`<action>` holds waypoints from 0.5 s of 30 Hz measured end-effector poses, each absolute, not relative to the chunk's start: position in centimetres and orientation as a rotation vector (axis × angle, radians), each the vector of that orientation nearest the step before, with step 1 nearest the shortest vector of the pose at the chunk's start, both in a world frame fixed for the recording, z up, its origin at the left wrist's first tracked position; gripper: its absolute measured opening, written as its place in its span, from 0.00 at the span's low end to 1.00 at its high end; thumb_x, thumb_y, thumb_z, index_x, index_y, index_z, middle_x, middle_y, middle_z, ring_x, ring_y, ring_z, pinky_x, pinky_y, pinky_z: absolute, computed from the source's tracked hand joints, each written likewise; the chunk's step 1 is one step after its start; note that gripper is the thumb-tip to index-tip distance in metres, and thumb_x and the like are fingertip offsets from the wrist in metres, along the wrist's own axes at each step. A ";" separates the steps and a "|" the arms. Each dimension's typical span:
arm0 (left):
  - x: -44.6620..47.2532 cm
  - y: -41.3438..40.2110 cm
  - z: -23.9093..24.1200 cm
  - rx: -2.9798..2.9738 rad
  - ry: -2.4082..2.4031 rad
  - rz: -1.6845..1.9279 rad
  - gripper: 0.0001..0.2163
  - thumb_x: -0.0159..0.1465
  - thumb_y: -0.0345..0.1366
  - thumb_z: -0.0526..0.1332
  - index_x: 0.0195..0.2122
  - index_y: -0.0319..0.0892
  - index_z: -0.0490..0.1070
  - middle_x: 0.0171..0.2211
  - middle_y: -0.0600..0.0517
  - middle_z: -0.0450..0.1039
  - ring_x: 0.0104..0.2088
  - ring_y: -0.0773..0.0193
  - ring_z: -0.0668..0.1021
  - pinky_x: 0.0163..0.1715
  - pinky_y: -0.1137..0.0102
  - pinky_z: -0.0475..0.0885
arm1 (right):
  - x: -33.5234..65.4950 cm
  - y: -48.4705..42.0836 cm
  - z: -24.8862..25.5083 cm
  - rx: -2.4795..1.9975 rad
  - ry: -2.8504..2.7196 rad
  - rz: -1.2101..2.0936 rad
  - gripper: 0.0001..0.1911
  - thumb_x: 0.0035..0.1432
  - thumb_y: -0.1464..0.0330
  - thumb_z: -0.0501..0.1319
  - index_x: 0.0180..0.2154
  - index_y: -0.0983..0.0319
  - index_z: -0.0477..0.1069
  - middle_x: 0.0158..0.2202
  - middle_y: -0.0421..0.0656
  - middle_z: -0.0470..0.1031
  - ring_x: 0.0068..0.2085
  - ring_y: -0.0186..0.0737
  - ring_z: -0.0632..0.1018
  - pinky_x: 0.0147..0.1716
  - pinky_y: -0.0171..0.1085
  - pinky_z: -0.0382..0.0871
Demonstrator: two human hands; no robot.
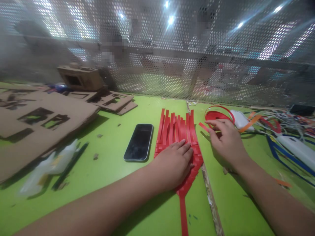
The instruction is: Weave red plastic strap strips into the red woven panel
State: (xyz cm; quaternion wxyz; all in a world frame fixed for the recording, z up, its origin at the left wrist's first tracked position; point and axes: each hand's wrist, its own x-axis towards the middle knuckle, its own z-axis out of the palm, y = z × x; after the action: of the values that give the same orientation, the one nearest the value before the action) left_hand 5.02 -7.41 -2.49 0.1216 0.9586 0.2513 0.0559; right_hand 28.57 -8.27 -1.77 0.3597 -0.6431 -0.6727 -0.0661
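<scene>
A woven piece of red strips (197,159) lies on the green table, its loose strip ends fanning away from me and one long strip trailing toward me. My left hand (176,160) rests flat on top of the weave, fingers stretched out, and covers its middle. To the right, my right hand (225,139) pinches the end of a red strip (204,127) between thumb and fingers. Behind those fingers stands a loop of red strip (219,107), partly hidden by the hand. A black-screened phone (139,142) lies left of the weave.
Cut cardboard sheets (73,108) and a cardboard box (80,78) lie at left, near glue bottles (62,159) and a dark pencil (71,165). A glue gun (297,149), a white device (241,120) and tangled cords sit at right. A perforated metal screen (157,55) borders the back.
</scene>
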 end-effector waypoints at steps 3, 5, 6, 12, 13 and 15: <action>5.1 -7.4 -2.4 2.795 0.731 0.155 0.27 0.77 0.46 0.45 0.70 0.33 0.58 0.71 0.39 0.56 0.71 0.44 0.58 0.70 0.50 0.55 | 28.5 -8.5 -1.4 -1.615 -1.792 -0.090 0.12 0.65 0.67 0.61 0.46 0.59 0.81 0.45 0.48 0.77 0.42 0.46 0.80 0.43 0.44 0.75; 5.1 -7.4 -2.5 2.801 0.722 0.163 0.27 0.77 0.45 0.45 0.70 0.33 0.58 0.71 0.39 0.56 0.72 0.44 0.58 0.70 0.49 0.55 | 28.3 -8.6 -1.5 -1.596 -1.872 -0.071 0.10 0.65 0.67 0.62 0.41 0.60 0.83 0.43 0.47 0.79 0.42 0.46 0.81 0.43 0.43 0.75; 5.1 -7.4 -2.5 2.804 0.719 0.167 0.27 0.77 0.45 0.45 0.70 0.33 0.58 0.71 0.39 0.56 0.72 0.45 0.58 0.70 0.49 0.55 | 28.2 -8.5 -1.6 -1.593 -1.909 -0.073 0.10 0.64 0.68 0.62 0.41 0.60 0.83 0.42 0.47 0.80 0.41 0.45 0.81 0.43 0.42 0.75; 5.1 -7.4 -2.6 2.802 0.736 0.153 0.27 0.77 0.45 0.45 0.70 0.34 0.58 0.71 0.40 0.56 0.72 0.45 0.58 0.70 0.50 0.56 | 28.2 -8.0 -2.3 -1.639 -2.019 -0.131 0.10 0.63 0.69 0.63 0.40 0.61 0.84 0.41 0.47 0.83 0.39 0.45 0.82 0.41 0.42 0.75; 5.1 -7.3 -2.7 2.803 0.736 0.153 0.27 0.76 0.45 0.45 0.70 0.34 0.58 0.71 0.40 0.56 0.72 0.45 0.58 0.70 0.50 0.56 | 28.2 -8.0 -2.4 -1.643 -2.019 -0.147 0.10 0.63 0.69 0.63 0.40 0.61 0.84 0.40 0.47 0.83 0.39 0.45 0.82 0.41 0.42 0.75; 5.1 -7.3 -2.7 2.801 0.729 0.157 0.27 0.76 0.45 0.46 0.70 0.34 0.58 0.71 0.40 0.57 0.72 0.45 0.58 0.70 0.50 0.56 | 28.3 -7.9 -2.4 -1.649 -2.012 -0.177 0.10 0.63 0.69 0.63 0.39 0.62 0.84 0.40 0.48 0.83 0.40 0.46 0.82 0.42 0.43 0.75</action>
State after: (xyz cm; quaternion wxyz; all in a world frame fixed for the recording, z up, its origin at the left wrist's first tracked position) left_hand 5.12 -7.32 -2.74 0.1212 0.9592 0.2497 0.0537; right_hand 28.27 -7.91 -2.42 0.2640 -0.6102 -0.7441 -0.0655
